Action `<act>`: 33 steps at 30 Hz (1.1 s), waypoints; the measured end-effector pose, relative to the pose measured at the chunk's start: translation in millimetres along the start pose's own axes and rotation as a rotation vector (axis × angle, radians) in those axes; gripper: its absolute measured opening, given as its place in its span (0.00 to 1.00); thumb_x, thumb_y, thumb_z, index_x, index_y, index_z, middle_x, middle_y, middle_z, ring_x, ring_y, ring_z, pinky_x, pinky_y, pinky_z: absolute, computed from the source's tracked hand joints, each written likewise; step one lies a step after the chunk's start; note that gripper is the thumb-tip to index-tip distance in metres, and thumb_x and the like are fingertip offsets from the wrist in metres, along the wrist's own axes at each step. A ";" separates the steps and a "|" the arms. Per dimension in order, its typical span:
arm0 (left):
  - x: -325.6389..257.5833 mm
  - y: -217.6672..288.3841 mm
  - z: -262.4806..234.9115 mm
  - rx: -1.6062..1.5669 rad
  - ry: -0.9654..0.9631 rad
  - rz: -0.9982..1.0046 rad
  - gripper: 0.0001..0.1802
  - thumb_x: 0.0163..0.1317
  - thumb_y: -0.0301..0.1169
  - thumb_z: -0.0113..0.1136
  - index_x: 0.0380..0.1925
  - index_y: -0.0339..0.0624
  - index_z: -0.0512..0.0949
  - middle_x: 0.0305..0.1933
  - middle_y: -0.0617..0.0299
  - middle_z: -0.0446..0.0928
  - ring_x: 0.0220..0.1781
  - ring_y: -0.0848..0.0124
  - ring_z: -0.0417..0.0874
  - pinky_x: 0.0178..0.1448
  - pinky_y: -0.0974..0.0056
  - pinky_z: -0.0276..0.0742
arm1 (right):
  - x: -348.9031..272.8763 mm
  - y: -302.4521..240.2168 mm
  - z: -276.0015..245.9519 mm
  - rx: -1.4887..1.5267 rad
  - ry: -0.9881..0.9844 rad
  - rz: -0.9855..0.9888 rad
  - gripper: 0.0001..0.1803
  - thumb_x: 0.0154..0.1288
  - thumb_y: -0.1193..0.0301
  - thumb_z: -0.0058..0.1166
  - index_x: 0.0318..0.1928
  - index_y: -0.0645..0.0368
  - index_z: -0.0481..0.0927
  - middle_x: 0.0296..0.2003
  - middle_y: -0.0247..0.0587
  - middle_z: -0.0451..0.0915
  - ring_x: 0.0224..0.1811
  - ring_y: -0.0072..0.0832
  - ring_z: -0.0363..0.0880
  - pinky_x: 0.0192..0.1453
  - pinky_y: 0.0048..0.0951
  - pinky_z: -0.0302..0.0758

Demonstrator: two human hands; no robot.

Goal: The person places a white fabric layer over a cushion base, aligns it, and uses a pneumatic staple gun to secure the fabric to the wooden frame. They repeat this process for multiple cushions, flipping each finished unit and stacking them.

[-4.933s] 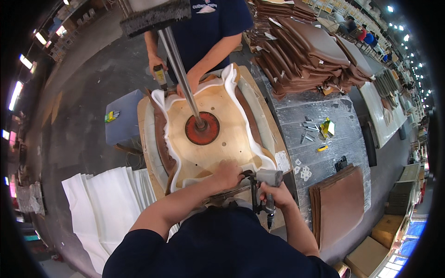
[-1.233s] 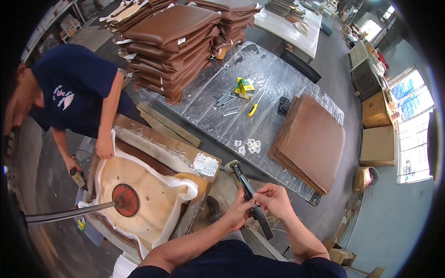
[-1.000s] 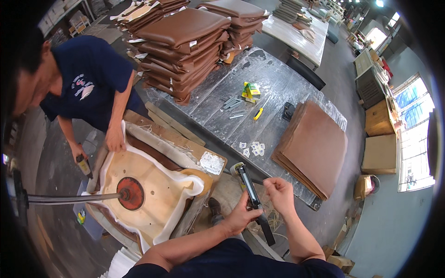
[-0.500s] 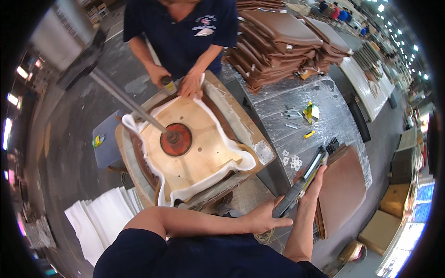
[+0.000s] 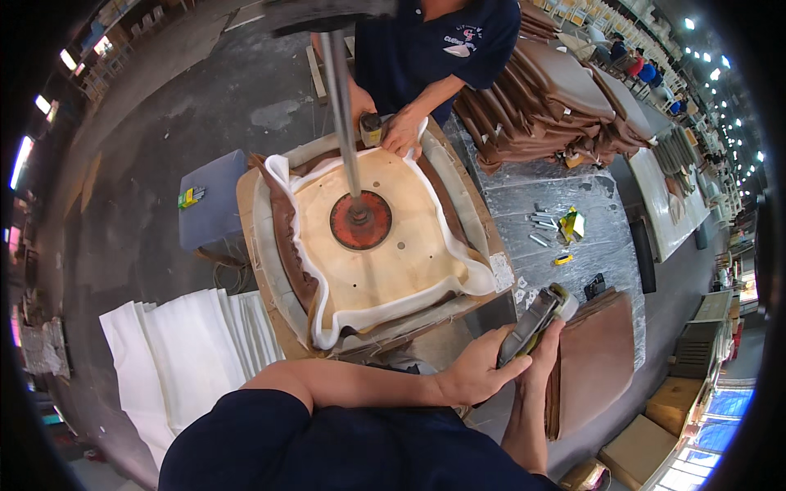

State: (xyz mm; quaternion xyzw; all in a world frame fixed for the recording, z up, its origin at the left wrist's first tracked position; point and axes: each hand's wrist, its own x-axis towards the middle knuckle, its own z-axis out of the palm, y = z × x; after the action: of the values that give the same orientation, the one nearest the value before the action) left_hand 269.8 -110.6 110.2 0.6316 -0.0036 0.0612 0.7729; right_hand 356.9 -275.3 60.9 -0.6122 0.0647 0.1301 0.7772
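Note:
Both my hands hold a long dark staple gun (image 5: 534,322) just off the near right corner of the seat. My left hand (image 5: 473,377) grips its lower body, while my right hand (image 5: 547,353) is closed under its upper end. The upturned seat (image 5: 385,245) is a pale wooden board wrapped in white foam and brown leather. A red disc (image 5: 360,221) on a metal rod (image 5: 340,98) presses it down. Across from me, a co-worker in a dark blue shirt (image 5: 426,41) has both hands (image 5: 401,131) on the far edge, with a small tool (image 5: 371,128).
Stacks of brown seat pads (image 5: 540,106) fill the far right. A plastic-covered table (image 5: 565,196) carries staples and small yellow items. One brown pad (image 5: 594,360) lies beside my right hand. White foam sheets (image 5: 188,344) lie on the left, near a grey stool (image 5: 213,204).
My hands left the seat's near edge and worked on the staple gun off to the right. My view has swung back over the seat, with the gun still in both hands.

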 end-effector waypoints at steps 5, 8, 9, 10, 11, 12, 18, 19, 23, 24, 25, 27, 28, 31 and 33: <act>6.3 -2.4 -37.4 0.114 -0.186 0.237 0.35 0.79 0.44 0.66 0.76 0.33 0.71 0.57 0.44 0.82 0.62 0.46 0.83 0.71 0.48 0.76 | -30.5 -37.5 2.5 0.008 -0.169 -0.195 0.32 0.80 0.44 0.66 0.58 0.64 0.81 0.42 0.42 0.87 0.37 0.28 0.85 0.40 0.36 0.83; 5.7 -18.5 -67.7 0.170 -0.291 0.096 0.34 0.77 0.49 0.67 0.72 0.36 0.78 0.61 0.45 0.79 0.66 0.46 0.80 0.74 0.45 0.73 | -43.3 -66.0 7.2 -0.116 -0.177 -0.283 0.31 0.69 0.57 0.76 0.60 0.66 0.81 0.39 0.42 0.85 0.37 0.30 0.85 0.43 0.33 0.82; 3.3 -34.2 -80.7 0.258 -0.320 0.079 0.33 0.75 0.50 0.69 0.69 0.37 0.81 0.63 0.45 0.78 0.66 0.47 0.80 0.73 0.44 0.73 | -46.1 -71.3 1.3 -0.185 -0.189 -0.304 0.29 0.70 0.61 0.74 0.63 0.64 0.80 0.42 0.42 0.85 0.39 0.29 0.85 0.47 0.32 0.82; -4.3 -54.9 -94.8 0.573 -0.182 0.108 0.32 0.73 0.51 0.71 0.66 0.39 0.83 0.64 0.47 0.78 0.67 0.48 0.79 0.74 0.44 0.72 | -47.6 -77.2 5.5 -0.298 -0.167 -0.299 0.30 0.69 0.64 0.74 0.66 0.65 0.80 0.44 0.42 0.85 0.40 0.29 0.84 0.48 0.32 0.82; -11.6 -76.7 -107.8 0.884 -0.042 0.132 0.30 0.70 0.51 0.72 0.62 0.41 0.85 0.65 0.48 0.78 0.69 0.49 0.78 0.75 0.43 0.71 | -46.7 -80.9 9.1 -0.395 -0.171 -0.259 0.32 0.69 0.66 0.74 0.69 0.65 0.79 0.45 0.41 0.85 0.40 0.28 0.84 0.48 0.32 0.82; -12.8 -92.7 -120.9 1.050 0.056 0.098 0.29 0.68 0.52 0.74 0.59 0.42 0.85 0.63 0.50 0.79 0.69 0.50 0.77 0.75 0.43 0.69 | -45.0 -84.8 13.9 -0.494 -0.184 -0.219 0.34 0.69 0.69 0.74 0.72 0.65 0.78 0.47 0.40 0.85 0.41 0.27 0.84 0.49 0.32 0.82; -4.6 -123.4 -141.6 1.275 0.032 -0.008 0.24 0.67 0.51 0.73 0.52 0.44 0.88 0.57 0.53 0.80 0.68 0.51 0.75 0.75 0.44 0.66 | -9.8 -28.6 8.6 -0.588 -0.370 -0.035 0.32 0.67 0.70 0.81 0.68 0.67 0.82 0.56 0.38 0.88 0.55 0.25 0.85 0.63 0.34 0.82; -2.9 -123.9 -142.5 1.281 0.022 -0.005 0.23 0.67 0.51 0.72 0.51 0.44 0.88 0.57 0.53 0.80 0.67 0.51 0.75 0.75 0.44 0.66 | -7.3 -20.1 13.5 -0.544 -0.387 0.006 0.33 0.67 0.69 0.81 0.68 0.67 0.82 0.56 0.38 0.87 0.56 0.26 0.84 0.64 0.33 0.81; 7.1 -127.3 -145.8 1.326 0.051 0.020 0.20 0.69 0.50 0.71 0.48 0.47 0.90 0.57 0.54 0.80 0.67 0.50 0.75 0.79 0.40 0.64 | 6.3 -3.1 12.7 -0.627 -0.508 0.008 0.35 0.68 0.69 0.80 0.70 0.67 0.80 0.60 0.41 0.86 0.61 0.29 0.83 0.68 0.35 0.79; 7.7 -128.6 -147.5 1.328 0.057 0.046 0.19 0.70 0.50 0.71 0.47 0.48 0.91 0.58 0.54 0.80 0.68 0.50 0.75 0.81 0.39 0.63 | 9.3 2.3 12.1 -0.637 -0.522 -0.009 0.34 0.68 0.70 0.80 0.71 0.67 0.80 0.60 0.41 0.86 0.61 0.29 0.82 0.68 0.35 0.79; 8.1 -129.6 -149.7 1.329 0.061 0.071 0.18 0.70 0.50 0.71 0.46 0.49 0.91 0.58 0.54 0.79 0.68 0.50 0.75 0.83 0.37 0.61 | 12.7 6.3 11.3 -0.646 -0.534 -0.026 0.34 0.69 0.70 0.79 0.71 0.67 0.80 0.60 0.40 0.86 0.61 0.30 0.82 0.69 0.35 0.79; 9.0 -132.5 -157.0 1.330 0.052 0.084 0.16 0.70 0.48 0.71 0.46 0.50 0.92 0.60 0.54 0.78 0.71 0.50 0.74 0.87 0.33 0.57 | 20.4 5.5 17.9 -0.698 -0.543 0.069 0.31 0.71 0.69 0.77 0.70 0.67 0.82 0.57 0.38 0.86 0.59 0.28 0.83 0.65 0.34 0.80; 8.5 -133.7 -160.4 1.331 0.046 0.090 0.16 0.70 0.47 0.72 0.47 0.50 0.92 0.62 0.54 0.78 0.72 0.50 0.73 0.89 0.31 0.55 | 20.7 6.8 21.7 -0.692 -0.540 0.100 0.30 0.71 0.69 0.77 0.69 0.67 0.82 0.56 0.37 0.86 0.58 0.27 0.83 0.64 0.34 0.80; 8.4 -134.5 -164.3 1.227 0.108 0.049 0.15 0.70 0.45 0.71 0.47 0.49 0.93 0.65 0.55 0.77 0.79 0.49 0.70 0.91 0.28 0.50 | 21.2 9.3 35.9 -0.686 -0.543 0.078 0.23 0.71 0.71 0.75 0.62 0.66 0.85 0.45 0.34 0.87 0.45 0.23 0.85 0.49 0.30 0.82; 6.4 -143.9 -163.9 1.174 0.216 0.059 0.15 0.71 0.43 0.71 0.47 0.48 0.93 0.67 0.56 0.77 0.81 0.48 0.67 0.91 0.27 0.48 | 22.5 3.2 50.8 -0.706 -0.589 0.135 0.19 0.70 0.72 0.73 0.58 0.65 0.86 0.40 0.34 0.87 0.38 0.22 0.85 0.42 0.29 0.82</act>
State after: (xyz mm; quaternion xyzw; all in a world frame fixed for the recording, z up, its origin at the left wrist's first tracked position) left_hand 278.6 22.1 -62.9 0.9430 0.0917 0.1382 0.2885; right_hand 374.5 -222.6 64.4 -0.7706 -0.1674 0.3630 0.4963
